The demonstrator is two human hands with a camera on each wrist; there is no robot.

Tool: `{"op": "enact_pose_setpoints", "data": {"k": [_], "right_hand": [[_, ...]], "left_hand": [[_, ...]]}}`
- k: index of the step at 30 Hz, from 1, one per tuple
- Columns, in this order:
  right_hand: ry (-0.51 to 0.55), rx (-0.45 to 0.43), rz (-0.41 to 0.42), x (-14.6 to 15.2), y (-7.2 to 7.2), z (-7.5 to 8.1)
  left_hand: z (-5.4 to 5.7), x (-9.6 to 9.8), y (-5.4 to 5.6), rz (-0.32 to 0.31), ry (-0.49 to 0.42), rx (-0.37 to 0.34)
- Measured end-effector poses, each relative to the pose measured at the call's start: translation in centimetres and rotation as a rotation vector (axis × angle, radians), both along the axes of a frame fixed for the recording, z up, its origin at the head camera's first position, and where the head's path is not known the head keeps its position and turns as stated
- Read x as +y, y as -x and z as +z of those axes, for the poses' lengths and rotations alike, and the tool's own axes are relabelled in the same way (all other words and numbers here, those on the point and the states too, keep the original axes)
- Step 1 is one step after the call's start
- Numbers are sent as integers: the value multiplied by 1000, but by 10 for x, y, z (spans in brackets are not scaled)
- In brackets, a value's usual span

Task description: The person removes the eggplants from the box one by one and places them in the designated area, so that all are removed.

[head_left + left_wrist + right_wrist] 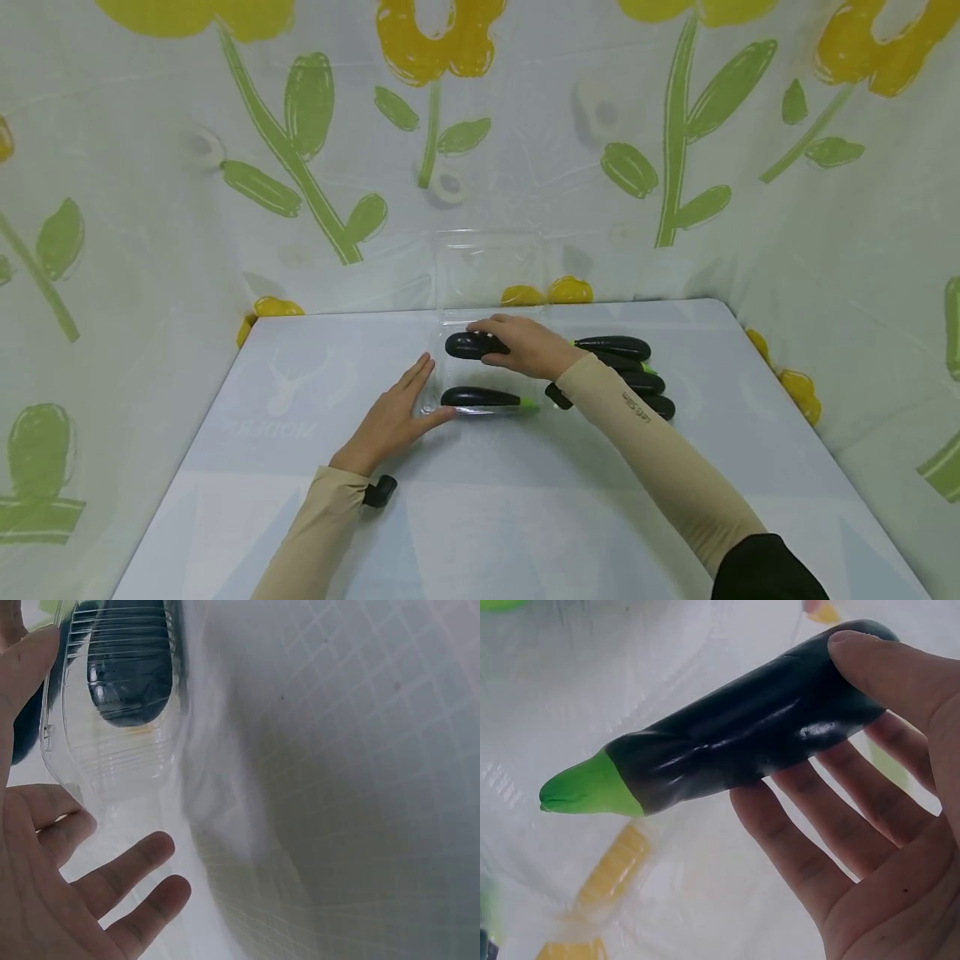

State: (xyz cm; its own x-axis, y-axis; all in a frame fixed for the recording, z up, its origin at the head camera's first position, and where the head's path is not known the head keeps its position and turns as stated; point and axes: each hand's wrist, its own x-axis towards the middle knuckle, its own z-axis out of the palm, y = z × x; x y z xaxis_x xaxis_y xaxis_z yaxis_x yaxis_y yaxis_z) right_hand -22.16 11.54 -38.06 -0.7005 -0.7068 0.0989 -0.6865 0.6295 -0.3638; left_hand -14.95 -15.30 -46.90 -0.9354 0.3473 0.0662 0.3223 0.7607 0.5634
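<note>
My right hand (532,346) holds a dark eggplant (742,727) by its rounded end, thumb on one side and fingers on the other. Its green stem end points away from the palm in the right wrist view. This eggplant is above the back part of a clear plastic clamshell box (480,373), whose lid (491,258) stands raised behind. A second eggplant (480,397) lies along the box's front wall. At the box's left front corner is my left hand (390,421), fingers extended; its thumb touches the rim in the left wrist view.
Several more eggplants (618,343) lie together to the right of the box, partly hidden by my right forearm. The white table (300,450) meets a flower-printed curtain (525,167) at the back and sides.
</note>
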Motion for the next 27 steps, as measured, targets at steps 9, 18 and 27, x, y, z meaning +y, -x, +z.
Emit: {"op": "enact_pose_setpoints", "data": {"k": [9, 18, 27], "right_hand": [[81, 20, -60, 17, -9, 15], [178, 47, -101, 44, -19, 21], [227, 78, -196, 72, -27, 24]], "left_hand": [[0, 0, 0, 2, 5, -5], [1, 1, 0, 4, 8, -14], [0, 1, 1, 0, 10, 3]]}}
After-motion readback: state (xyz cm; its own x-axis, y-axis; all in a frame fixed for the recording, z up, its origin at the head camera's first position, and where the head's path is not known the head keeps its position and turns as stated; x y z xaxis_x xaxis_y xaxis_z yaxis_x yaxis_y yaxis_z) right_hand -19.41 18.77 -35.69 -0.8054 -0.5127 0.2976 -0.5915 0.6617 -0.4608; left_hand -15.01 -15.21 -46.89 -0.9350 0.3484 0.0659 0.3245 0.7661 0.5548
